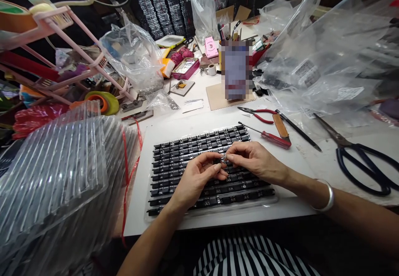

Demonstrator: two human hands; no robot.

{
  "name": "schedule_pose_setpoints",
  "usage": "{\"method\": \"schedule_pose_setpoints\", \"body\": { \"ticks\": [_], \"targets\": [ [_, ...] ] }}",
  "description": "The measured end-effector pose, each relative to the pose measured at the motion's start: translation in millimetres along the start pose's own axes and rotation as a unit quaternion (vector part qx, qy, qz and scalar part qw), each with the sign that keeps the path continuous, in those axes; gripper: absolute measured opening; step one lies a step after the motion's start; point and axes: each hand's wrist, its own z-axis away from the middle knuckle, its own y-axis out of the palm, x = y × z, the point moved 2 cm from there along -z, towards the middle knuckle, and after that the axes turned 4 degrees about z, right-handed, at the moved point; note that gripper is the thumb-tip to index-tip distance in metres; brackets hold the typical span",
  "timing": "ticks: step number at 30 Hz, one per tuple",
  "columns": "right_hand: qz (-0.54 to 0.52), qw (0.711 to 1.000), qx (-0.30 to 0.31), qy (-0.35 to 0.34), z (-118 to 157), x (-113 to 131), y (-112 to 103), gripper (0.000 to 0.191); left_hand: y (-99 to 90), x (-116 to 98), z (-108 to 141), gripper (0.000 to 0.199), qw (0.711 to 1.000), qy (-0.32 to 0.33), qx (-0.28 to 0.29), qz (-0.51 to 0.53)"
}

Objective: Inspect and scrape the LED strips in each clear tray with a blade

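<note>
A clear plastic tray (268,201) lies on a white board, filled with rows of small black circuit boards (174,168). Above the middle of these rows, my left hand (202,174) has its thumb and fingers curled together in a pinch. My right hand (254,159) is close beside it, thumb and forefinger also pinched. Something small and pale seems to sit between the fingertips, too tiny to name. The fingertips of both hands nearly meet. My fingers and palms cover part of the rows beneath.
Stacked clear ribbed trays (56,176) stand at left beside a pink rack (77,55). Red-handled pliers (263,116), a screwdriver (274,139) and large scissors (352,145) lie at right. Plastic bags (314,68) pile up behind them. A blurred-out upright object (236,70) stands behind the tray.
</note>
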Motion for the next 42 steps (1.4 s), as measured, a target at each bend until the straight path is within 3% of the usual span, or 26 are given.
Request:
{"method": "schedule_pose_setpoints", "body": {
  "ticks": [10, 13, 17, 20, 26, 28, 34, 42],
  "targets": [
    [0.058, 0.998, -0.011, -0.034, -1, 1, 0, 0.025, 0.0, 0, 1, 0.031, 1.000, 0.001, -0.007, -0.007],
    [0.103, 0.991, -0.038, -0.071, 0, 2, 2, 0.022, 0.3, -1, 1, 0.031, 1.000, -0.001, -0.009, -0.011],
    [0.183, 0.956, -0.093, -0.211, 4, 4, 7, 0.016, 1.4, -2, 0, 0.029, 1.000, -0.026, -0.012, 0.001],
    [0.242, 0.918, -0.099, -0.298, 7, 4, 12, 0.016, 2.9, -3, 0, 0.038, 0.998, -0.056, 0.004, 0.010],
    [0.332, 0.865, -0.104, -0.362, 10, 9, 16, 0.023, 2.2, -3, 1, 0.037, 0.997, -0.074, 0.010, 0.007],
    [0.325, 0.866, -0.113, -0.362, 10, 9, 15, 0.022, 1.5, -2, 1, 0.034, 0.997, -0.073, 0.012, 0.008],
    [0.228, 0.909, -0.115, -0.330, 8, 4, 12, 0.019, 0.0, 0, 0, 0.027, 0.999, -0.027, -0.011, -0.018],
    [0.190, 0.934, -0.103, -0.283, 6, 1, 11, 0.017, 5.7, -6, 4, 0.030, 0.990, 0.023, -0.043, -0.134]
  ]
}}
